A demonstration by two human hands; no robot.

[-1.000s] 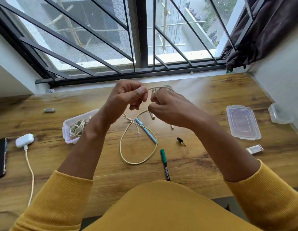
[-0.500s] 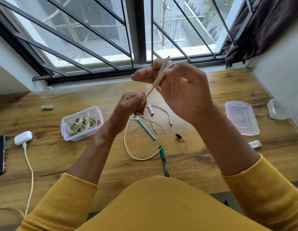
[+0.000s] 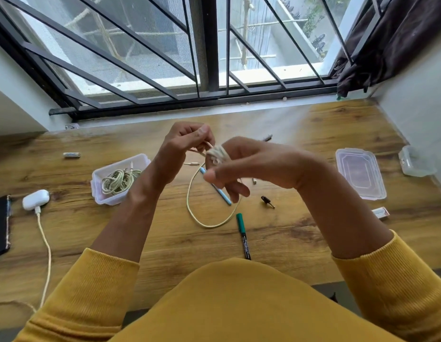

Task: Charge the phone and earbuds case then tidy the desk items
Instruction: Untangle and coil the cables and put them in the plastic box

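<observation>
A cream cable [image 3: 204,219] loops on the wooden desk [image 3: 300,233] and rises to my hands. Several turns of it are wound around the fingers of my right hand [image 3: 241,166], held above the desk centre. My left hand [image 3: 187,141] pinches the cable strand just left of that bundle. The white earbuds case [image 3: 35,199] lies at far left with a cream charging cable [image 3: 45,245] plugged in. The dark phone [image 3: 1,224] lies at the left edge. An open clear box [image 3: 101,174] holds another coiled cable [image 3: 119,181].
A green marker [image 3: 242,235], a blue pen [image 3: 223,195] and a small black plug [image 3: 266,201] lie near the loop. A battery [image 3: 71,154] lies at back left. A clear lid [image 3: 360,176], a small clear container [image 3: 414,164] and a small white item [image 3: 381,213] lie at right.
My right hand has come down from in front of the window toward my left hand, with more cable wound on its fingers. The loop on the desk has shifted.
</observation>
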